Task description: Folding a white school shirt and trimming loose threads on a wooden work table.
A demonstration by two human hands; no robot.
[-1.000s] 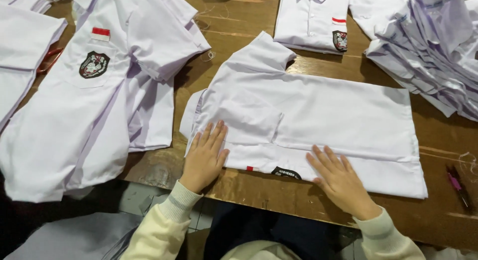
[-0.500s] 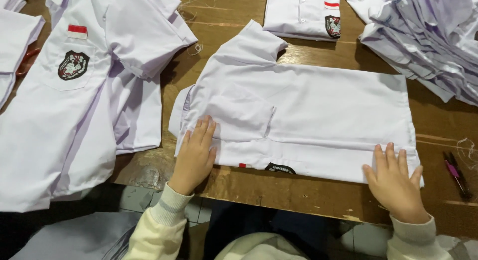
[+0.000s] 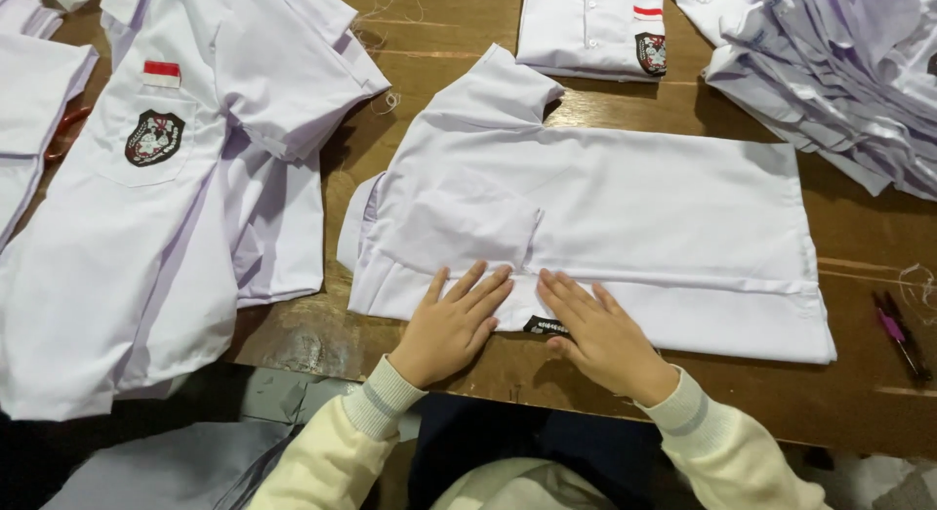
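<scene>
Head view: white shirt (image 3: 625,207) lies face down on the wooden table (image 3: 449,41), folded into a wide rectangle, one short sleeve sticking out toward the far edge. Near hem runs along the table's front edge; a small dark label (image 3: 547,326) peeks out from under it.

Left hand (image 3: 454,320) flat on the shirt's near edge, fingers spread and extended, palm down, gripping nothing. Right hand (image 3: 600,329) just beside it, also flat, fingers together and straight, pressing the same folded edge. The two hands nearly touch at the fingertips, right over the middle of the hem. Cream sleeves with grey-striped cuffs on both wrists.

Surroundings: to the left, an unfolded shirt with chest badge (image 3: 156,178) lies face up, hanging partly off the table's front edge. At the far side, a folded shirt (image 3: 590,27) with the same kind of badge. Top right, a pile of white shirts (image 3: 839,71), loosely stacked. A pink pen (image 3: 898,334) lies on the table near the right edge, well apart from the hands.
</scene>
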